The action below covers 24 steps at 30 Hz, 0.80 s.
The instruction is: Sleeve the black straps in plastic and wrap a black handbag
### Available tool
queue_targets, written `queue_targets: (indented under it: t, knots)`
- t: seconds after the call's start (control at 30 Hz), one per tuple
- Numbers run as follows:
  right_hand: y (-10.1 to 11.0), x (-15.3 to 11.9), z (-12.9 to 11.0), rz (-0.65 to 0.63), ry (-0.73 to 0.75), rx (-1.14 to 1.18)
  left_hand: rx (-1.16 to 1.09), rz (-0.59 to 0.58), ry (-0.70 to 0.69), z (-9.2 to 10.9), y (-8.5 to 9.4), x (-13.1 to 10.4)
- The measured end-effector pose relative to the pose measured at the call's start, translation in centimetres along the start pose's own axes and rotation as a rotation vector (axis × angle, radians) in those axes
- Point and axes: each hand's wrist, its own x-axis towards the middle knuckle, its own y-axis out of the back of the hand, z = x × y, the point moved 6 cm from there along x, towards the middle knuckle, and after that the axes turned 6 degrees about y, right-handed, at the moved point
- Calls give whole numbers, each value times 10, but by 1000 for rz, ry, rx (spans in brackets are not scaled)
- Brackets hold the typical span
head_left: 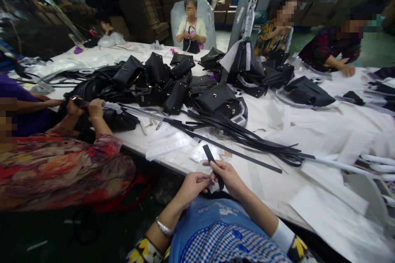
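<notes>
A short black strap [210, 154] stands up out of my right hand [227, 174], whose thumb and fingers are closed round it. Below the grip the strap's lower part bends down near my apron. My left hand [195, 185] is beside it with its fingertips pinched together, almost touching the strap. A small whitish piece [214, 188] shows under the fingers; whether the left fingertips hold it or the strap is too small to tell. Just beyond my hands, long black straps [247, 135] lie in a bundle across the table.
Black bags [212, 100] are heaped along the white table [262, 189]. White sheets [333, 209] lie to the right. A co-worker in a floral garment [77, 160] works close on my left. Other people sit at the far side, and a pen-like tool [143, 128] lies near the left edge.
</notes>
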Motion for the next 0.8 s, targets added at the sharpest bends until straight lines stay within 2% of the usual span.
queue_targets:
  t: [0.1,0.2,0.3,0.4,0.57,0.8]
  knots:
    - [4,-1,-2,-2,-1,-39,-60,17,27,-11,-1,6]
    - [17,-6,-7,73,32,-124,-161,124,34,-17,6,10]
    - [29,-19,-9,151,66,-198,-336,254,23,-15,19,13]
    - [28,-35,-4,135,33,-244,-552,321,9,-10,29,14]
    - [20,-55,2,67,63,-396,-755,332,-39,1,30,16]
    - [18,-58,6,54,101,-544,-845,335,-68,5,22,20]
